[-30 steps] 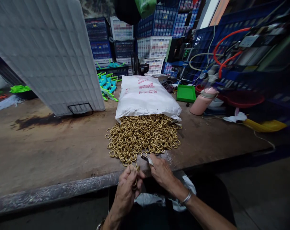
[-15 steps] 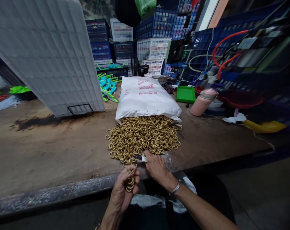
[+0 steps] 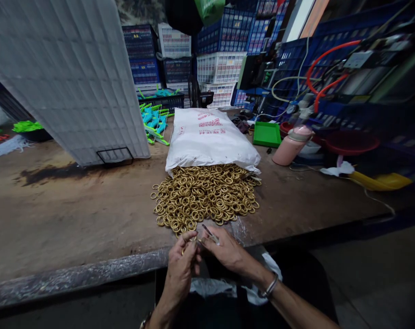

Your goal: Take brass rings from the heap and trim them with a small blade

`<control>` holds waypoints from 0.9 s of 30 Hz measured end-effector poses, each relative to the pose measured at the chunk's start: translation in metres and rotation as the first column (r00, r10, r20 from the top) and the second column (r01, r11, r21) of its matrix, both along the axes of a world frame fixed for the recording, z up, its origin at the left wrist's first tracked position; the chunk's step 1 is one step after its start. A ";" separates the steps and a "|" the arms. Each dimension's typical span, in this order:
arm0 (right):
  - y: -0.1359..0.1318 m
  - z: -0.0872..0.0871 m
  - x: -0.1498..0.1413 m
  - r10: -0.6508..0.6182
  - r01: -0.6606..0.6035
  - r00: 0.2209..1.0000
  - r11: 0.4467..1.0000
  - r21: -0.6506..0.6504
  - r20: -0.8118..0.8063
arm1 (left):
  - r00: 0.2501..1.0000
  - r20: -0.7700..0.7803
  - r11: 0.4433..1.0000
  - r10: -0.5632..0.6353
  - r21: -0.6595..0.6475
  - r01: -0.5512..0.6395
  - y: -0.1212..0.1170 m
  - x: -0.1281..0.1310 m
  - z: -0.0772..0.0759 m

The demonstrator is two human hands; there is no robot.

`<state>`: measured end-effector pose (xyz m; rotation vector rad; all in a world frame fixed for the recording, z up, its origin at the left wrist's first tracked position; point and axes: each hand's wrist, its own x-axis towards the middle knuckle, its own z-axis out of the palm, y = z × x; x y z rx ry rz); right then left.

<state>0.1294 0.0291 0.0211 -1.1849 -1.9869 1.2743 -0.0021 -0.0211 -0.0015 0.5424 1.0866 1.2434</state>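
Note:
My left hand (image 3: 183, 259) is closed in a pinch on gold-coloured rings, just over the table's front edge. Most of those rings are hidden behind its fingers. My right hand (image 3: 225, 249) is shut on a small knife (image 3: 211, 234), its thin dark blade pointing up and to the left. The fingertips of both hands meet or nearly meet at a ring (image 3: 198, 239). Right beyond them a heap of gold-coloured rings (image 3: 207, 194) spreads out from the mouth of a white sack (image 3: 212, 144) with red print.
A tall ribbed grey-white panel (image 3: 73, 82) stands on the table (image 3: 91, 219) at left. On the right are a pink bottle (image 3: 291, 147), a green tray (image 3: 266, 134) and a yellow scoop-like thing (image 3: 382, 181). Stacked crates (image 3: 221, 66) fill the back.
My right hand has drawn back from the heap toward my left hand, and the knife blade has swung more upright. My left hand has turned, so the rings in it show less.

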 end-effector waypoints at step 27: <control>-0.004 -0.010 -0.012 -0.179 0.178 0.984 0.982 -0.063 -0.006 | 0.967 -0.219 0.992 -0.128 -0.027 0.125 -0.001 0.001 0.000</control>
